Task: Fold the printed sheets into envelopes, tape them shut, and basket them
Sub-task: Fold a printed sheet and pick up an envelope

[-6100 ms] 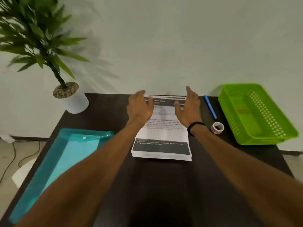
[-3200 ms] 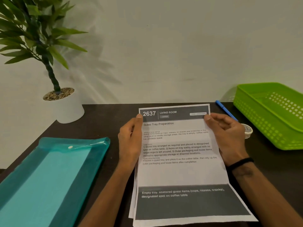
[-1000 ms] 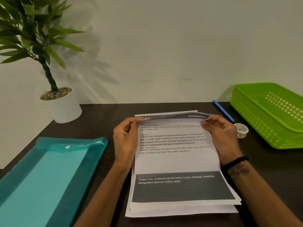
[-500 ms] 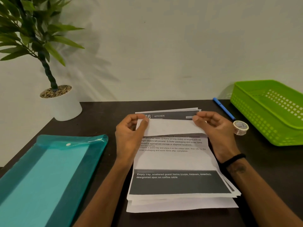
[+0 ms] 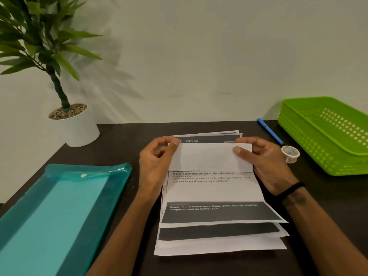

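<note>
Dark desk (image 5: 119, 140) against a pale wall. Centre frame: stack of printed sheets (image 5: 219, 244), fanned at its lower edges. Top sheet (image 5: 211, 188) has its upper part folded down toward the viewer, blank back showing. Left hand (image 5: 157, 162) pinches the flap's upper left corner, grip clamped on the paper; right hand (image 5: 264, 164) holds the upper right corner, thumb pressed on the flap. Next sheet's header reads "KITCHEN". Green basket (image 5: 326, 154) at right edge; tape roll (image 5: 290, 153) and blue pen (image 5: 269, 130) between it and the sheets. Teal folder (image 5: 59, 212) lower left; potted plant (image 5: 65, 116) upper left
</note>
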Available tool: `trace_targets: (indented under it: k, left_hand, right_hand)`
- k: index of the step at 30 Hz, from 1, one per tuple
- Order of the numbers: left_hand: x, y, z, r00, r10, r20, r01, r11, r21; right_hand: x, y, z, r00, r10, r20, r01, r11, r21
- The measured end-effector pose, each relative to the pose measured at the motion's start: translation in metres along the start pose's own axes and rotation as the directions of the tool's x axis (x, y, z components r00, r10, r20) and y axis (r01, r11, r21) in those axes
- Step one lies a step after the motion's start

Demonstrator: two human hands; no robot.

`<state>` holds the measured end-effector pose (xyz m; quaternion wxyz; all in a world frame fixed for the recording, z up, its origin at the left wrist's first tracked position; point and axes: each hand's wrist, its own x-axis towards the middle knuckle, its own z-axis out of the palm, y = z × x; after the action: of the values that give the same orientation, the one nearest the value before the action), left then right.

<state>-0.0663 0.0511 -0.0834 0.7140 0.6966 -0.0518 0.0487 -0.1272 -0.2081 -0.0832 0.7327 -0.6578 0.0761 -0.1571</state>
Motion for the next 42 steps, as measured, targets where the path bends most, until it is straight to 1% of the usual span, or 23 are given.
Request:
trace_targets:
  k: [2, 3, 5, 7, 8, 10, 11, 12, 13, 15, 17, 20, 21, 23, 26, 29, 31, 33, 36, 39, 42]
  left_hand:
    - [0.000, -0.002, 0.001, 0.999, 0.034, 0.013, -0.034, 0.999, 0.039]
    - [0.000, -0.003, 0.002, 0.998, 0.067, 0.009, -0.067, 0.994, 0.090]
    - [-0.001, -0.004, 0.005, 0.983, 0.180, -0.035, -0.165, 0.952, 0.258]
    - [-0.003, -0.004, 0.008, 0.936, 0.348, -0.052, -0.295, 0.856, 0.424]
    - [-0.004, -0.004, 0.009, 0.902, 0.431, -0.028, -0.366, 0.796, 0.483]
    - [-0.004, -0.006, 0.010, 0.828, 0.558, 0.064, -0.483, 0.650, 0.587]
    - [-0.003, -0.007, 0.010, 0.802, 0.588, 0.103, -0.507, 0.580, 0.637]
    - [-0.002, -0.009, 0.009, 0.795, 0.593, 0.127, -0.506, 0.533, 0.678]
    - [-0.002, -0.010, 0.008, 0.802, 0.580, 0.144, -0.496, 0.511, 0.702]
    - [-0.002, -0.012, 0.007, 0.817, 0.548, 0.178, -0.490, 0.499, 0.714]
    - [-0.004, -0.011, 0.007, 0.814, 0.544, 0.201, -0.506, 0.497, 0.705]
    - [-0.007, -0.007, 0.009, 0.827, 0.515, 0.228, -0.506, 0.503, 0.701]
    - [-0.008, -0.007, 0.009, 0.827, 0.505, 0.246, -0.509, 0.490, 0.707]
    - [-0.011, -0.007, 0.010, 0.811, 0.504, 0.298, -0.535, 0.431, 0.727]
    - [-0.015, -0.005, 0.014, 0.806, 0.478, 0.350, -0.548, 0.379, 0.746]
    - [-0.020, -0.003, 0.023, 0.808, 0.440, 0.392, -0.566, 0.395, 0.724]
    - [-0.020, -0.005, 0.027, 0.786, 0.434, 0.440, -0.605, 0.395, 0.692]
    - [-0.019, -0.008, 0.028, 0.770, 0.433, 0.469, -0.632, 0.418, 0.652]
    - [-0.016, -0.012, 0.028, 0.774, 0.450, 0.447, -0.629, 0.463, 0.624]
    - [-0.016, -0.011, 0.028, 0.776, 0.471, 0.420, -0.622, 0.459, 0.635]
    - [-0.013, -0.008, 0.025, 0.815, 0.465, 0.345, -0.563, 0.498, 0.660]
  right_hand:
    - [0.001, 0.001, 0.000, 0.999, -0.032, -0.033, 0.032, 0.999, -0.001]
    - [0.001, 0.001, 0.000, 0.997, -0.060, -0.055, 0.059, 0.998, -0.025]
    - [0.002, 0.002, 0.000, 0.992, -0.102, -0.075, 0.097, 0.993, -0.069]
    - [0.002, 0.002, 0.001, 0.991, -0.113, -0.066, 0.110, 0.992, -0.058]
    - [0.002, 0.003, 0.001, 0.992, -0.112, -0.053, 0.109, 0.993, -0.049]
    - [0.001, 0.003, 0.002, 0.994, -0.112, -0.019, 0.110, 0.993, -0.051]
    - [0.001, 0.003, 0.002, 0.994, -0.113, -0.003, 0.113, 0.992, -0.058]
    - [0.001, 0.003, 0.002, 0.993, -0.116, 0.013, 0.117, 0.991, -0.069]
    - [0.002, 0.003, 0.001, 0.993, -0.116, 0.028, 0.118, 0.989, -0.087]
    - [0.002, 0.003, 0.000, 0.992, -0.109, 0.068, 0.118, 0.982, -0.151]
    - [0.002, 0.003, -0.001, 0.989, -0.091, 0.119, 0.115, 0.970, -0.215]
    - [0.001, 0.002, -0.002, 0.983, -0.069, 0.172, 0.112, 0.960, -0.255]
    - [0.000, 0.002, -0.001, 0.981, -0.073, 0.180, 0.118, 0.960, -0.254]
    - [-0.002, 0.003, 0.001, 0.977, -0.097, 0.191, 0.147, 0.953, -0.266]
    - [-0.004, 0.001, 0.005, 0.968, -0.119, 0.221, 0.203, 0.890, -0.408]
    - [-0.003, 0.002, 0.007, 0.963, -0.096, 0.251, 0.205, 0.866, -0.457]
    - [-0.002, 0.004, 0.005, 0.960, -0.106, 0.259, 0.217, 0.865, -0.452]
    - [-0.002, 0.004, 0.005, 0.956, -0.115, 0.271, 0.232, 0.860, -0.454]
    - [-0.002, 0.004, 0.006, 0.957, -0.121, 0.265, 0.234, 0.860, -0.454]
    - [-0.001, 0.005, 0.008, 0.967, -0.112, 0.228, 0.209, 0.863, -0.461]
    - [0.000, 0.006, 0.008, 0.974, -0.123, 0.192, 0.199, 0.868, -0.454]
